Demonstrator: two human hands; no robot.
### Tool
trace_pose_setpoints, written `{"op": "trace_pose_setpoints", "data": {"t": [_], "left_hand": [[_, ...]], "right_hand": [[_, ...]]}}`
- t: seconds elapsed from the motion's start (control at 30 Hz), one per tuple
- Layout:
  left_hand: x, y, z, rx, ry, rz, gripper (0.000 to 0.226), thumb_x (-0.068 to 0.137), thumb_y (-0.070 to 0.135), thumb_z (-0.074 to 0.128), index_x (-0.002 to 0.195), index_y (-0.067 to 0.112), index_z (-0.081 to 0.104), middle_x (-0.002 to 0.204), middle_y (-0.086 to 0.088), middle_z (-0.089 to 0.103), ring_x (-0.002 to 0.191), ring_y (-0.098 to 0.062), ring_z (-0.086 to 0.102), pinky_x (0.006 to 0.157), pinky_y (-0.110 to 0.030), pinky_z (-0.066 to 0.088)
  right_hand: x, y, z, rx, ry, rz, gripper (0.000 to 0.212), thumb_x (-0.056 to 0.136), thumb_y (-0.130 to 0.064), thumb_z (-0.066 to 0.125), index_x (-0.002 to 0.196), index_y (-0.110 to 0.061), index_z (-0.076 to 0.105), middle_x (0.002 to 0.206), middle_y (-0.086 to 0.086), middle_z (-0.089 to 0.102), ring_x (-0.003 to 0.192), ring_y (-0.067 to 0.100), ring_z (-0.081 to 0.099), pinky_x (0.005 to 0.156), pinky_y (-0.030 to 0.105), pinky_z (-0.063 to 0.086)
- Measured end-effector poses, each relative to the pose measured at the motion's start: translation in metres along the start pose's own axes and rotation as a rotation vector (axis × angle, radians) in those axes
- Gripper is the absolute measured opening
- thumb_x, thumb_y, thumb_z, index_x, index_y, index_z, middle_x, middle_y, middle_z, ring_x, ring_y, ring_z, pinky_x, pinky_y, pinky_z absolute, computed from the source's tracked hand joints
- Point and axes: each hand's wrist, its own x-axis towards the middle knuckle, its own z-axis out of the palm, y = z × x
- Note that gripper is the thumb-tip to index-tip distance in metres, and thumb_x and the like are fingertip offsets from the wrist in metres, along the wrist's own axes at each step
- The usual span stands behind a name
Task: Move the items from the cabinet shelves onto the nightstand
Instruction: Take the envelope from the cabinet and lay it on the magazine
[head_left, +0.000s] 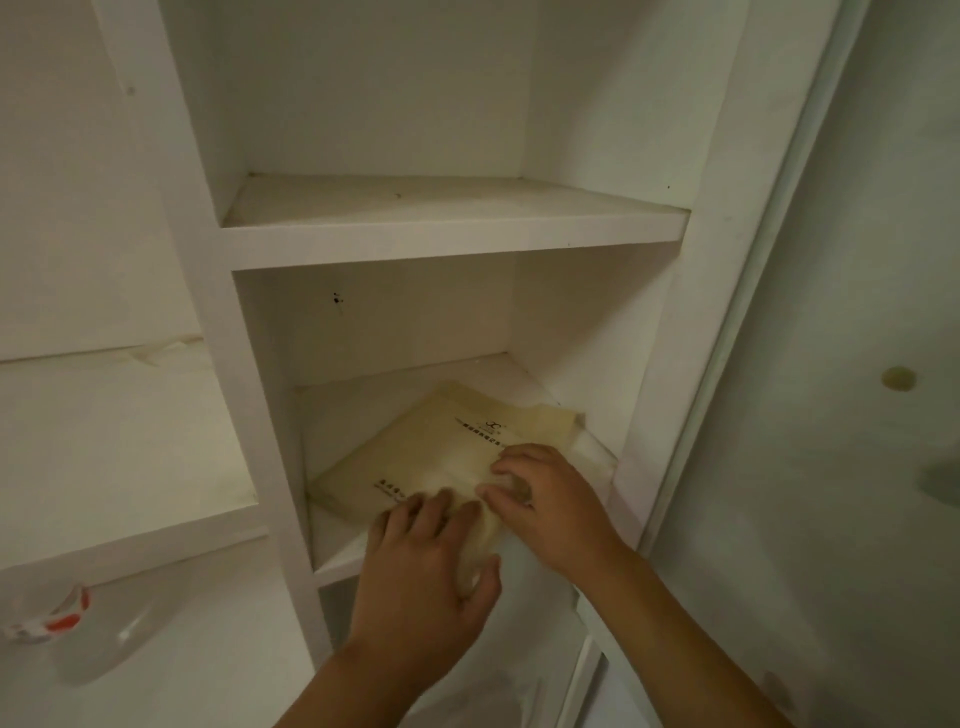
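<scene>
Gripping a cream bag (441, 447) at its front edge: left hand (431, 577) had fingers on top and thumb curled under the overhanging corner, right hand (545, 499) pinched the same edge just beside it. The bag lay flat on the lower shelf (337, 564) of the cabinet, not yet lifted. The upper shelf (452, 241) showed nothing on it. Nightstand wasn't in view, so what had landed there was unknown. Judged remaining: lift, carry, set down.
</scene>
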Motion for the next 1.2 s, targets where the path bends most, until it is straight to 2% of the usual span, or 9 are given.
{"op": "trace_pose_setpoints", "data": {"t": [0.17,0.37,0.5,0.63,0.8,0.87,0.97,1.07,1.2], "left_hand": [[0.005,-0.001,-0.008,-0.063,0.054,0.021,0.042,0.09,0.053,0.052,0.119,0.029,0.069,0.124,0.008,0.067,0.113,-0.021,0.06,0.096,-0.04,0.047],[0.04,-0.04,-0.031,0.079,-0.135,-0.266,0.071,0.085,0.065,0.02,0.141,0.033,0.049,0.153,-0.002,0.041,0.139,-0.028,0.036,0.113,-0.05,0.035],[0.031,-0.035,-0.02,0.093,-0.16,-0.229,0.067,0.087,0.068,0.022,0.139,0.035,0.047,0.133,-0.003,0.053,0.125,-0.027,0.048,0.105,-0.047,0.041],[0.006,-0.028,-0.011,0.006,-0.022,-0.208,0.053,0.089,0.065,0.044,0.13,0.036,0.059,0.12,-0.001,0.058,0.114,-0.026,0.055,0.098,-0.046,0.05],[-0.017,-0.027,-0.017,-0.048,0.054,-0.156,0.047,0.09,0.062,0.047,0.126,0.036,0.061,0.11,0.007,0.051,0.105,-0.021,0.051,0.086,-0.04,0.053],[-0.014,-0.029,-0.021,-0.064,0.055,-0.172,0.051,0.09,0.063,0.045,0.128,0.033,0.063,0.112,0.007,0.053,0.107,-0.02,0.052,0.086,-0.039,0.053],[0.004,-0.029,-0.029,-0.094,-0.024,-0.244,0.071,0.086,0.073,0.032,0.14,0.034,0.054,0.128,0.004,0.056,0.121,-0.021,0.05,0.098,-0.041,0.049],[0.027,-0.028,-0.031,-0.117,-0.115,-0.291,0.087,0.078,0.079,0.02,0.151,0.035,0.039,0.142,0.002,0.054,0.131,-0.024,0.045,0.11,-0.044,0.041],[0.053,-0.036,-0.02,-0.122,-0.143,-0.276,0.095,0.073,0.079,0.018,0.154,0.032,0.037,0.146,-0.002,0.052,0.134,-0.028,0.043,0.115,-0.041,0.034]], "right_hand": [[0.001,0.011,-0.001,-0.037,0.0,0.012,0.033,0.088,-0.038,0.072,0.117,-0.023,0.076,0.128,-0.01,0.063,0.125,0.006,0.053,0.1,0.016,0.039],[0.006,0.031,-0.022,-0.042,-0.013,0.033,0.027,0.089,-0.019,0.076,0.115,-0.02,0.076,0.133,-0.006,0.061,0.124,0.011,0.055,0.109,0.032,0.047],[0.001,0.034,-0.028,-0.142,0.035,0.079,0.037,0.091,-0.026,0.074,0.128,-0.021,0.072,0.153,-0.002,0.05,0.14,0.018,0.043,0.117,0.027,0.03],[-0.014,0.03,-0.021,-0.141,0.024,0.095,0.041,0.1,-0.026,0.059,0.14,-0.021,0.062,0.156,-0.001,0.046,0.141,0.021,0.043,0.119,0.037,0.035],[-0.027,0.029,-0.028,-0.086,-0.048,0.08,0.043,0.103,-0.023,0.057,0.147,-0.022,0.056,0.161,-0.007,0.04,0.14,0.014,0.045,0.113,0.02,0.029],[-0.032,0.027,-0.033,-0.055,-0.051,0.099,0.048,0.104,-0.027,0.059,0.151,-0.024,0.051,0.163,-0.012,0.035,0.142,0.009,0.039,0.112,0.016,0.024],[-0.037,0.025,-0.038,-0.078,-0.033,0.123,0.056,0.103,-0.038,0.06,0.155,-0.026,0.045,0.163,-0.012,0.032,0.145,0.005,0.03,0.119,0.023,0.022],[-0.038,0.025,-0.039,-0.095,0.003,0.139,0.059,0.099,-0.052,0.058,0.152,-0.027,0.047,0.15,-0.011,0.039,0.14,0.013,0.038,0.12,0.044,0.037],[-0.038,0.022,-0.04,-0.124,-0.002,0.21,0.068,0.092,-0.068,0.046,0.15,-0.033,0.042,0.13,-0.011,0.042,0.124,0.016,0.045,0.108,0.048,0.047]]}}
